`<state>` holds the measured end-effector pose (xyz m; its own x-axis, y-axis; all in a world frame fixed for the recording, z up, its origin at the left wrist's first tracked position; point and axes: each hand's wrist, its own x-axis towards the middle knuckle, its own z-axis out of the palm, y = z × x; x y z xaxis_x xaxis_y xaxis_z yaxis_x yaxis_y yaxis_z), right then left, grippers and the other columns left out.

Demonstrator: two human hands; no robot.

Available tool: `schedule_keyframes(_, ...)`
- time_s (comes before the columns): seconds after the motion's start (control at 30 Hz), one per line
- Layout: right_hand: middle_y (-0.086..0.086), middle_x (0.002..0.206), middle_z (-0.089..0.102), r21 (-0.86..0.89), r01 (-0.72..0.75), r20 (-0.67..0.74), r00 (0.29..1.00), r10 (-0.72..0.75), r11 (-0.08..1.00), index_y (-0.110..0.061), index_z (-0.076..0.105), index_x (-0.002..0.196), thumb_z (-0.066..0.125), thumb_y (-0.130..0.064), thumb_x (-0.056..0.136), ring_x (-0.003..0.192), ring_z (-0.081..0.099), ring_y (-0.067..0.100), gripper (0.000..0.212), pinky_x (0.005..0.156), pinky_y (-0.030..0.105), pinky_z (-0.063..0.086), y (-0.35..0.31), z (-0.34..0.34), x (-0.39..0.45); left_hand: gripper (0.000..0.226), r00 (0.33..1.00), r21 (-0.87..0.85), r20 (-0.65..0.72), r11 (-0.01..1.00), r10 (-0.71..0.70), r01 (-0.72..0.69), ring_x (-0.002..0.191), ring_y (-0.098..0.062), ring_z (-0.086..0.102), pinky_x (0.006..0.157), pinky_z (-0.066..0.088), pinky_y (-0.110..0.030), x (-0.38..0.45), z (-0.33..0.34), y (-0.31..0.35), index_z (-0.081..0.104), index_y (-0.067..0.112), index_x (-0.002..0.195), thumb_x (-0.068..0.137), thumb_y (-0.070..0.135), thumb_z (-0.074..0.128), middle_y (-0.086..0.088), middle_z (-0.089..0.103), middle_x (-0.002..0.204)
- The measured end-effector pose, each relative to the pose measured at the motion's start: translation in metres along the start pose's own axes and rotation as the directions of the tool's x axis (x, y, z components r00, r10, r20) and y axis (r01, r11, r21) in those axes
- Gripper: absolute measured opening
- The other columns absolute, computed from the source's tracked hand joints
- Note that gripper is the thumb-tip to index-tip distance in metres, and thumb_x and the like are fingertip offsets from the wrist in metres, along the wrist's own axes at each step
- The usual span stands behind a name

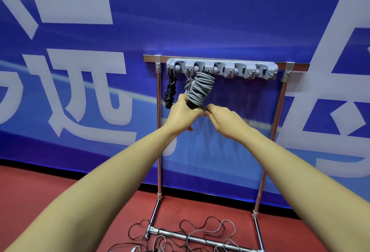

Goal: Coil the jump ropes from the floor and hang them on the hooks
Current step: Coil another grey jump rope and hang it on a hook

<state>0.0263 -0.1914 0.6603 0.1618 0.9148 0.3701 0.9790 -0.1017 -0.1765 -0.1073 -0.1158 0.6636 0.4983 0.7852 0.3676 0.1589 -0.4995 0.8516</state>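
Grey jump rope [200, 89], already coiled around its handles, is held up just under the hook rail [222, 69], top of the bundle touching or just below the second hook from the left. Probably positioned there to slip a loop onto that hook.

Left hand [184, 112] grips the bundle's lower end, fingers wrapped round the dark handle; likely keeps the coil from unwinding and carries the weight. Right hand [220, 117] pinches something dark and thin at the bundle's base, just beside the left hand. Looks like a rope tail or handle tip being tucked or tightened, but can't confirm.

Black coiled rope [170, 91] already hangs from the leftmost hook. Remaining hooks to the right look free.

Loose ropes [186, 235] lie tangled on the red floor [60, 187] around the rack's base bar [190, 238], so more to coil.

Hard to read:
- whether the grey bundle is actually hooked yet; the contact point is hidden behind the coil
- fingertips of both hands, masked by each other and the rope
- how many ropes are on the floor; tangle is cut off at the bottom edge
- white object at the bottom edge, mostly cropped, maybe a handle
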Motion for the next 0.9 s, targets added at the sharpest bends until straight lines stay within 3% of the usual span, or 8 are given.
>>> schedule_keyframes(0.13, 0.006, 0.111, 0.063, -0.079, -0.022, 0.037, 0.999, 0.025, 0.997, -0.012, 0.053, 0.104, 0.032, -0.034, 0.103, 0.1, 0.057, 0.032, 0.03, 0.072, 0.037, 0.039, 0.007, 0.006, -0.007, 0.033, 0.998, 0.279, -0.01, 0.958, -0.068, 0.068, 0.069, -0.029, 0.056, 0.045, 0.05, -0.035, 0.006, 0.006, -0.009, 0.038, 0.006, 0.11, 0.083, 0.012, 0.056, -0.013, 0.056, 0.089)
schedule_keyframes(0.23, 0.005, 0.107, 0.065, -0.041, -0.001, 0.084, 0.996, 0.005, 0.999, -0.015, 0.058, 0.1, 0.031, -0.037, 0.103, 0.1, 0.058, 0.03, 0.035, 0.076, 0.039, 0.045, 0.002, 0.013, -0.01, 0.035, 0.994, 0.381, -0.055, 0.918, -0.091, 0.105, 0.09, -0.041, 0.058, 0.064, 0.05, -0.04, 0.007, 0.015, -0.017, 0.041, 0.002, 0.113, 0.084, 0.013, 0.056, -0.022, 0.058, 0.105)
schedule_keyframes(0.3, 0.004, 0.105, 0.066, -0.06, 0.019, 0.113, 0.994, -0.012, 0.998, -0.014, 0.06, 0.098, 0.032, -0.037, 0.103, 0.099, 0.058, 0.028, 0.036, 0.076, 0.038, 0.045, -0.002, 0.013, -0.011, 0.035, 0.992, 0.473, -0.067, 0.872, -0.106, 0.126, 0.099, -0.042, 0.056, 0.073, 0.046, -0.04, 0.007, 0.016, -0.023, 0.043, -0.001, 0.114, 0.086, 0.014, 0.058, -0.023, 0.057, 0.11)
schedule_keyframes(0.4, 0.002, 0.1, 0.065, -0.094, 0.068, 0.153, 0.987, -0.053, 0.993, -0.014, 0.062, 0.094, 0.035, -0.035, 0.102, 0.095, 0.057, 0.025, 0.034, 0.07, 0.033, 0.039, -0.008, 0.014, -0.011, 0.022, 0.992, 0.632, -0.083, 0.764, -0.097, 0.128, 0.098, -0.038, 0.057, 0.069, 0.042, -0.036, 0.006, 0.014, -0.029, 0.052, -0.001, 0.108, 0.089, 0.009, 0.052, -0.02, 0.059, 0.109)
schedule_keyframes(0.53, -0.003, 0.088, 0.059, -0.062, 0.119, 0.175, 0.979, -0.107, 0.991, -0.013, 0.058, 0.094, 0.042, -0.031, 0.099, 0.09, 0.055, 0.024, 0.025, 0.066, 0.032, 0.035, -0.015, 0.014, -0.01, 0.021, 0.999, 0.902, 0.045, 0.43, 0.004, -0.043, 0.1, -0.033, 0.06, 0.069, 0.04, -0.033, 0.003, 0.01, -0.026, 0.056, 0.003, 0.108, 0.089, -0.003, 0.048, -0.014, 0.06, 0.111)
schedule_keyframes(0.67, -0.005, 0.092, 0.059, -0.17, 0.187, 0.118, 0.979, -0.169, 0.968, -0.015, 0.056, 0.097, 0.04, -0.032, 0.1, 0.088, 0.052, 0.02, 0.023, 0.065, 0.033, 0.036, -0.018, 0.006, -0.009, 0.023, 0.973, 0.955, 0.226, 0.187, 0.039, -0.229, 0.101, -0.028, 0.062, 0.067, 0.037, -0.03, 0.001, 0.005, -0.027, 0.058, 0.009, 0.106, 0.087, -0.001, 0.052, -0.008, 0.062, 0.11)
schedule_keyframes(0.8, -0.002, 0.1, 0.061, -0.083, 0.094, 0.015, 0.996, -0.093, 0.992, -0.015, 0.057, 0.094, 0.042, -0.033, 0.099, 0.095, 0.054, 0.02, 0.024, 0.068, 0.034, 0.041, -0.016, 0.01, -0.009, 0.015, 0.922, 0.921, 0.38, 0.065, 0.081, -0.385, 0.094, -0.027, 0.062, 0.055, 0.028, -0.027, 0.0, 0.006, -0.028, 0.058, 0.015, 0.094, 0.089, 0.004, 0.05, -0.005, 0.065, 0.102)
schedule_keyframes(0.9, -0.001, 0.1, 0.055, 0.041, 0.03, -0.04, 0.999, -0.029, 0.999, -0.014, 0.054, 0.092, 0.044, -0.034, 0.098, 0.094, 0.051, 0.019, 0.024, 0.069, 0.036, 0.043, -0.018, 0.015, -0.01, 0.011, 0.892, 0.889, 0.433, 0.104, 0.132, -0.447, 0.089, -0.027, 0.06, 0.068, 0.026, -0.028, 0.005, 0.001, -0.029, 0.057, 0.016, 0.085, 0.086, 0.006, 0.051, -0.005, 0.064, 0.089)
